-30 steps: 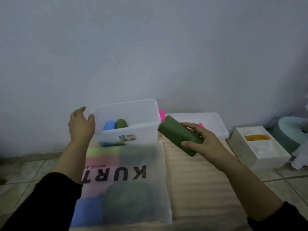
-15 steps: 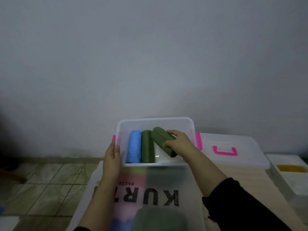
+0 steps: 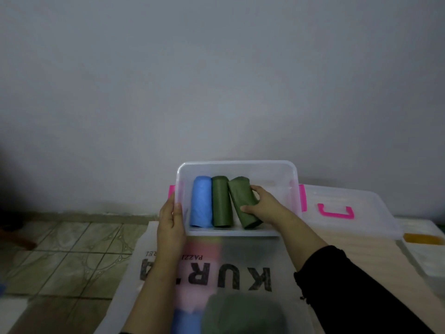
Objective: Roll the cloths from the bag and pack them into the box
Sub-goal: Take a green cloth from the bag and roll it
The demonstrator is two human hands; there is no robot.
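A clear plastic box (image 3: 284, 169) stands against the wall. Inside lie a blue rolled cloth (image 3: 201, 201) at the left and a green rolled cloth (image 3: 221, 201) beside it. My right hand (image 3: 265, 208) grips a second green roll (image 3: 242, 198), tilted, low in the box against the first green one. My left hand (image 3: 169, 220) holds the box's left wall, thumb over the rim. In front lies a translucent bag (image 3: 240, 266) printed "KUR", with pink, blue and green cloths showing through.
The box's clear lid (image 3: 361, 206) with pink clips lies to the right. A white carton (image 3: 431, 256) sits at the far right edge. Tiled floor (image 3: 60, 249) is at the left; a beige mat (image 3: 375, 273) lies under the bag.
My right hand carried the green roll from the right into the box and lowered it beside the other rolls. My left hand closed on the box's left wall.
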